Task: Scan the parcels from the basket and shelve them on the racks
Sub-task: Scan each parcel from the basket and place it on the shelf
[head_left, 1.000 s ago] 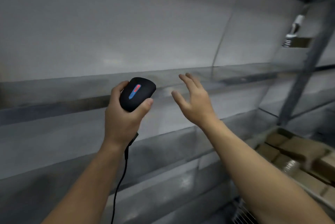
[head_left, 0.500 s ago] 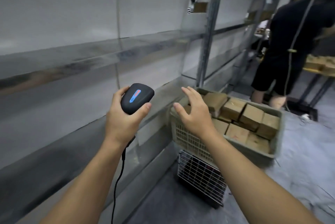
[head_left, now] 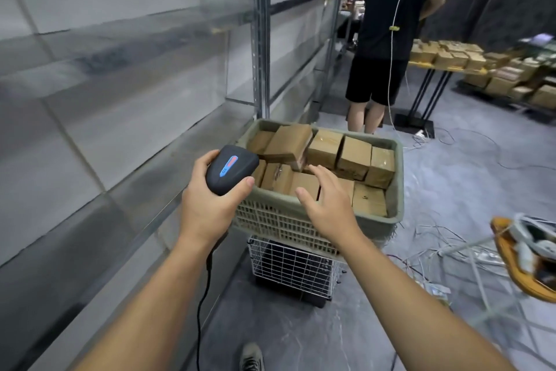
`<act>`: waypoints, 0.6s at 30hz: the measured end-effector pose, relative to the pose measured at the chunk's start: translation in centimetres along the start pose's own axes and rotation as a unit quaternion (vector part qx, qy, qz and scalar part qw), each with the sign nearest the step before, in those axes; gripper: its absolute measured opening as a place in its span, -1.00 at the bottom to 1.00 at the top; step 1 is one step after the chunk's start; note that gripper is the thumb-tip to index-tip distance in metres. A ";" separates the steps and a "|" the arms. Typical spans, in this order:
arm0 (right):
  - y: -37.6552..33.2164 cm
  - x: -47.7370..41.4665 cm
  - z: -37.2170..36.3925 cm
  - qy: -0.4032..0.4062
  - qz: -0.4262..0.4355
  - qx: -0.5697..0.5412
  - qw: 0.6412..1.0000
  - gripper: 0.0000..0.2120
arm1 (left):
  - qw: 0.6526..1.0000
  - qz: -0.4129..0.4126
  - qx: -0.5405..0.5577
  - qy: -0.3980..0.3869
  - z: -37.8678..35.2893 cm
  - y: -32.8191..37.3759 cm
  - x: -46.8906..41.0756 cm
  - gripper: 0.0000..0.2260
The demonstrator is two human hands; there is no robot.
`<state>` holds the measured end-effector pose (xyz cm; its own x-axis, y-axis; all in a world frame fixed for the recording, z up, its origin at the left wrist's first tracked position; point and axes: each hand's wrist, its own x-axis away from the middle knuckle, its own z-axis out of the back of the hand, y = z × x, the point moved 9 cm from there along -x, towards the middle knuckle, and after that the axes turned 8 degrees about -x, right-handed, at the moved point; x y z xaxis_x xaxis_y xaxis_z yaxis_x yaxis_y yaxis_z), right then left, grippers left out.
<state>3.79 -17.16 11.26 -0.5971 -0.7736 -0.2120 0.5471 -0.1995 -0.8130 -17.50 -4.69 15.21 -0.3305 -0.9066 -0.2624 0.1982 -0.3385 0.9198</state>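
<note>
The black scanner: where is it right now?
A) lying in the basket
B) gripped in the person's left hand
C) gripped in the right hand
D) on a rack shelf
B: the left hand grips the scanner, and the right hand hovers open above the basket.

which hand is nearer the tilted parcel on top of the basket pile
Right. The right hand is open just short of the tilted parcel; the left hand grips the scanner off to its left.
</note>
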 end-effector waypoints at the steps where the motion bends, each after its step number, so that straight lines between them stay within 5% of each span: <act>1: 0.8 -0.9 -0.2 0.001 -0.009 0.004 1.000 -0.44 | 1.000 0.001 0.002 -0.008 -0.8 -0.5 -1.0 -0.35; 18: 9.2 -14.9 -6.9 0.022 -0.138 -0.005 0.990 -0.46 | 0.991 0.079 -0.019 -0.108 -9.8 -10.1 -17.7 -0.47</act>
<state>13.68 -3.34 3.24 -0.7477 -0.6640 -0.0043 0.3544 -0.3936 -0.8482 -4.60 12.36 7.67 -0.4825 -0.8748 -0.0441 0.2969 -0.2107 0.9314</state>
